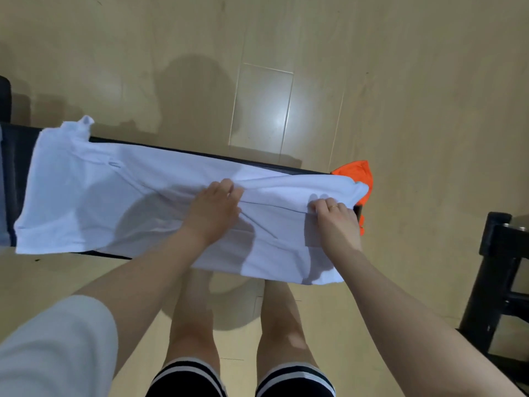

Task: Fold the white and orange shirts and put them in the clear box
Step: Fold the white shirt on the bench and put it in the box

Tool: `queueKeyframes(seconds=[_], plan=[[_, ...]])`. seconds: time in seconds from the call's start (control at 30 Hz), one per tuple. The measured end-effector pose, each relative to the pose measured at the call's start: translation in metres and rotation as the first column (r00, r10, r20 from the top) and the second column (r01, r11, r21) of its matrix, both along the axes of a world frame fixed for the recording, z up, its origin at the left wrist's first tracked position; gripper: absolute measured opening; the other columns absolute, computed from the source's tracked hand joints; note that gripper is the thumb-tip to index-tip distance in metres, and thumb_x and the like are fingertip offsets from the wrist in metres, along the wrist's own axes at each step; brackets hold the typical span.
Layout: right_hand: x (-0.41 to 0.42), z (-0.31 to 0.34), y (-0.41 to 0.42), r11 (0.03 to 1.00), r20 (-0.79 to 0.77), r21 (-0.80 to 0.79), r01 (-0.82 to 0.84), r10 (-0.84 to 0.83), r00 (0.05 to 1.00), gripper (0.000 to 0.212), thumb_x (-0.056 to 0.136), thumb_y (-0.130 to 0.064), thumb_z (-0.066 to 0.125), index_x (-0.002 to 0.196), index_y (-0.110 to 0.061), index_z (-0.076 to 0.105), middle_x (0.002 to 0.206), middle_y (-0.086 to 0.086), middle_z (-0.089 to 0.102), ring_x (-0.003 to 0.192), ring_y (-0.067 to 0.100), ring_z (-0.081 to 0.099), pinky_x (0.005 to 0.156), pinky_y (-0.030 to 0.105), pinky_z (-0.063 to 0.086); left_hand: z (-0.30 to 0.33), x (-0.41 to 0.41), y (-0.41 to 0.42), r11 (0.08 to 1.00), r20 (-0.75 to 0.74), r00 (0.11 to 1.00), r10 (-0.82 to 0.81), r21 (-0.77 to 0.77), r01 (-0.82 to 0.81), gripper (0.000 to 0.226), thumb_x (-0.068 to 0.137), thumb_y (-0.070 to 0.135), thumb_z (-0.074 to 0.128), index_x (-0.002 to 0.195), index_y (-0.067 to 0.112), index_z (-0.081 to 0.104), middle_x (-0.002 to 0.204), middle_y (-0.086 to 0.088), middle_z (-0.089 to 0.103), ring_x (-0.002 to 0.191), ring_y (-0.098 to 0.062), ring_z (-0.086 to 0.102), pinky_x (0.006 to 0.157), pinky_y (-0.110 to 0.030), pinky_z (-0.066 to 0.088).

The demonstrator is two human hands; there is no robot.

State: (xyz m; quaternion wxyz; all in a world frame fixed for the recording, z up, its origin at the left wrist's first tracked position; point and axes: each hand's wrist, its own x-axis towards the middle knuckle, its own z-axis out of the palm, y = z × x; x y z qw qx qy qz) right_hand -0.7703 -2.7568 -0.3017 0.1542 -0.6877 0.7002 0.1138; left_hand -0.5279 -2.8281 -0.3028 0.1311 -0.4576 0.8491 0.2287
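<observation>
White shirt (94,196) lies spread mid-frame on the surface (17,156), barely folded; both hands' fingers (229,188) pinch it. Orange shirt (359,174) waits at right; no box visible.

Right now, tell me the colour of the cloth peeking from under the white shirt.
Orange cloth; head view.

white shirt (94,196), orange shirt (359,170), black bench (20,156), black-and-white striped shorts (186,376)
</observation>
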Motion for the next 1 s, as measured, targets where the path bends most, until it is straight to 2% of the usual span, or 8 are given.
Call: queueKeyframes(seconds=[0.2,0.37,0.43,0.5,0.63,0.67,0.83,1.0], plan=[[-0.029,0.022,0.002,0.986,0.085,-0.077,-0.147,0.153,0.985,0.022,0.061,0.0,0.039,0.07,-0.006,0.057,0.062,0.011,0.055,0.048,0.027,0.053,0.044,0.026,0.036,0.02,-0.021,-0.004,0.971,0.152,0.963,0.224,0.056,-0.234,0.017,0.092,0.011,0.043,0.101,0.0,0.052,0.094,-0.021,0.053,0.075,-0.041,0.057,0.058,-0.04,0.039],[-0.029,0.035,0.026,0.978,0.282,0.205,0.038,-0.096,0.955,0.012,0.083,-0.019,0.059,0.082,-0.007,0.061,0.084,0.011,0.061,0.071,0.031,0.061,0.053,0.028,0.031,0.026,-0.034,-0.015,0.995,0.368,0.927,0.076,-0.088,-0.046,0.061,0.041,-0.001,0.075,0.101,0.009,0.068,0.049,-0.001,0.03,0.035,-0.02,0.024,0.048,-0.012,0.0],[-0.035,0.025,0.017,0.872,0.366,0.132,0.471,-0.485,0.795,0.019,0.086,-0.025,0.058,0.086,-0.006,0.059,0.091,0.014,0.059,0.084,0.031,0.057,0.065,0.033,0.039,0.016,-0.042,-0.027,0.981,0.34,0.938,0.066,-0.196,0.002,0.054,0.034,0.008,0.082,0.085,0.018,0.07,0.047,0.0,0.041,0.034,-0.02,0.03,0.046,-0.017,-0.003],[-0.045,0.012,0.0,0.584,0.371,0.206,0.785,-0.789,0.489,0.027,0.088,-0.025,0.054,0.107,-0.005,0.055,0.112,0.017,0.056,0.106,0.033,0.051,0.086,0.038,0.04,0.015,-0.054,-0.031,0.995,0.341,0.938,0.052,-0.097,-0.019,0.04,0.057,0.006,0.078,0.094,0.011,0.064,0.07,-0.01,0.055,0.054,-0.026,0.047,0.047,-0.026,0.02],[-0.058,-0.011,-0.016,0.284,0.417,0.531,0.798,-0.908,0.045,0.049,0.09,-0.025,0.051,0.135,-0.01,0.039,0.13,0.012,0.052,0.121,0.029,0.048,0.104,0.04,0.039,0.002,-0.063,-0.04,0.993,0.212,0.97,0.115,-0.018,-0.114,0.028,0.087,0.019,0.057,0.107,0.001,0.053,0.109,-0.02,0.05,0.098,-0.035,0.049,0.08,-0.042,0.033],[-0.058,-0.013,-0.016,0.319,0.455,0.553,0.77,-0.889,0.041,0.047,0.09,-0.023,0.052,0.134,-0.013,0.041,0.126,0.011,0.054,0.117,0.027,0.05,0.102,0.039,0.04,0.003,-0.059,-0.041,0.995,0.205,0.974,0.095,-0.03,-0.091,0.026,0.086,0.019,0.059,0.103,0.0,0.054,0.108,-0.021,0.05,0.097,-0.036,0.049,0.08,-0.042,0.033],[-0.072,-0.019,-0.021,0.612,0.394,0.297,0.733,-0.778,0.49,0.018,0.086,-0.018,0.056,0.102,-0.011,0.061,0.118,0.015,0.053,0.114,0.032,0.043,0.091,0.034,0.032,0.003,-0.031,-0.042,0.997,0.173,0.984,-0.045,-0.059,0.056,0.021,0.07,0.006,0.074,0.073,-0.002,0.055,0.089,-0.025,0.057,0.073,-0.037,0.056,0.064,-0.042,0.043],[-0.072,-0.004,-0.051,0.771,0.272,0.082,0.631,-0.627,0.73,0.016,0.091,-0.016,0.046,0.096,-0.006,0.058,0.109,0.016,0.057,0.107,0.035,0.046,0.088,0.042,0.035,0.006,-0.024,-0.049,0.984,0.084,0.988,0.133,-0.126,-0.122,0.014,0.089,0.015,0.055,0.082,0.004,0.05,0.076,-0.015,0.056,0.074,-0.032,0.052,0.083,-0.039,0.03]])
